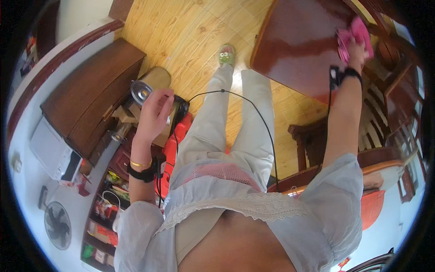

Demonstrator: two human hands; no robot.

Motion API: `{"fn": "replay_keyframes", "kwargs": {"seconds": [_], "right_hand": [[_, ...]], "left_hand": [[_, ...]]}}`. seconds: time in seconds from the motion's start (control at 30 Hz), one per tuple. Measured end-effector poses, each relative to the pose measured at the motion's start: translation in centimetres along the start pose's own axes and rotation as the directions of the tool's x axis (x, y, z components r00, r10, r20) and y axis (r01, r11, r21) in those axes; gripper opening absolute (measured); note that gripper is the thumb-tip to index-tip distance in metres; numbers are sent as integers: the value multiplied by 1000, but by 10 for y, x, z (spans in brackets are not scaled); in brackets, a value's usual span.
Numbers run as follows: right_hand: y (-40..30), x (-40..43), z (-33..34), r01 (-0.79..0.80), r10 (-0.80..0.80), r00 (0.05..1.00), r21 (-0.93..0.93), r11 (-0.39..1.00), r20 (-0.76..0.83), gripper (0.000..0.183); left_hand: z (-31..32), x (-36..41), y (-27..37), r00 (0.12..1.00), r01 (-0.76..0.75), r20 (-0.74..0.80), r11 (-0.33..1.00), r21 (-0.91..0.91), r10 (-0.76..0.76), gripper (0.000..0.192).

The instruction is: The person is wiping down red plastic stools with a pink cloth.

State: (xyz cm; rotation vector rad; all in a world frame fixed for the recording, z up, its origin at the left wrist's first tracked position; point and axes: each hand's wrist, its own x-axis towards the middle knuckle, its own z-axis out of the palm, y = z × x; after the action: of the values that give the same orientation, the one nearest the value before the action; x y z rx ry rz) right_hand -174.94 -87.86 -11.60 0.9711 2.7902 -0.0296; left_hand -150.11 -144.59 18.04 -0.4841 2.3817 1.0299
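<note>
My right hand [357,53] grips a bunched pink cloth [361,31] and presses it on the glossy red-brown wooden table [299,44], toward the table's far right side. Part of the cloth spreads out past my fingers. My left hand [157,112] hangs in the air on the left, holding nothing, its fingers loosely bent and the thumb apart. Below it in the picture, a black strap and a gold bracelet [141,164] circle the wrist. A black cable [253,105] runs between the straps on both wrists, across my legs.
A brown wooden cabinet [91,88] stands on the left, with a cylindrical container [156,78] and cardboard boxes beside it. Red plastic [176,136] lies near my left leg. Carved wooden chairs [377,112] flank the table. Shelves [102,221] and a fan [57,224] are at lower left.
</note>
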Motion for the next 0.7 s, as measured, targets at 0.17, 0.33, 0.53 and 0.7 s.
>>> {"fn": "replay_keyframes", "kwargs": {"seconds": [0.17,0.33,0.53,0.7], "right_hand": [[114,-24,43,-31,29,997,30,999,70,73],[94,-158,21,4,-12,991,63,998,137,73],[12,-296,27,468,-481,876,184,865,35,61],[-72,-334,7,566,-646,742,347,748,181,58]], "left_hand": [[-3,-16,-4,999,-46,-18,998,-45,46,15],[-4,-24,12,999,-44,-7,997,-57,44,14],[-8,-25,9,995,-102,-10,995,-7,102,14],[-7,-19,24,992,-124,21,990,66,123,14]]}}
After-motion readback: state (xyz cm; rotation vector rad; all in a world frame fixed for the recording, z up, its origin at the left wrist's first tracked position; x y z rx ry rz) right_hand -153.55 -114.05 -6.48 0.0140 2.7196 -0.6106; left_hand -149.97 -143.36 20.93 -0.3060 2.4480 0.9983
